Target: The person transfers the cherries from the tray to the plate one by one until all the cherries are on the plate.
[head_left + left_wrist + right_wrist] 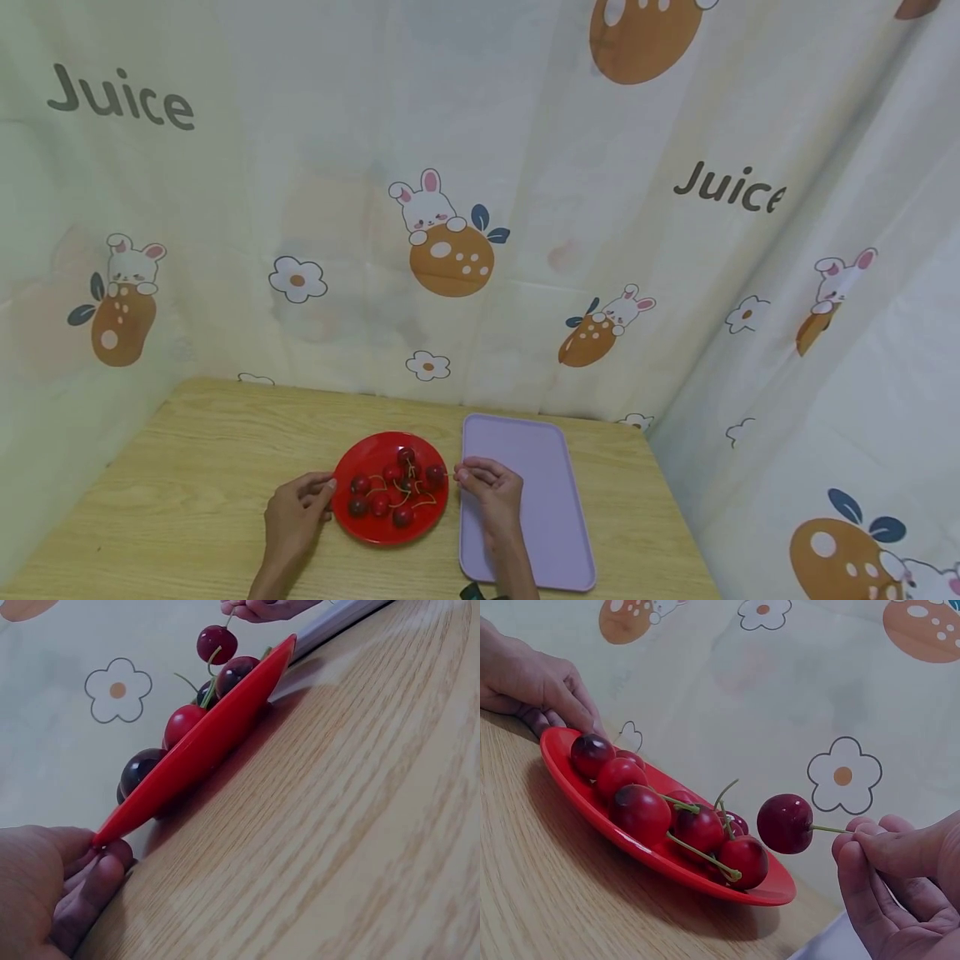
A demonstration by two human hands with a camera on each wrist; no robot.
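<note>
A round red plate [384, 537] on the wooden table bears several dark red cherries [380, 504] with green stems. My left hand [294, 512] pinches the plate's left rim between thumb and fingers; the left wrist view shows the thumb on top of the rim [112, 831]. On the other side, my right hand [491, 493] pinches the stem of one cherry [784, 823] between thumb and fingertips. That cherry hangs in the air just above the plate's right edge, apart from the others in the right wrist view.
A lilac rectangular tray [540, 500] lies on the table right of the plate, partly beneath my right hand and forearm. The wooden table [225, 442] reaches back to a printed curtain [345, 208], which also hangs at both sides.
</note>
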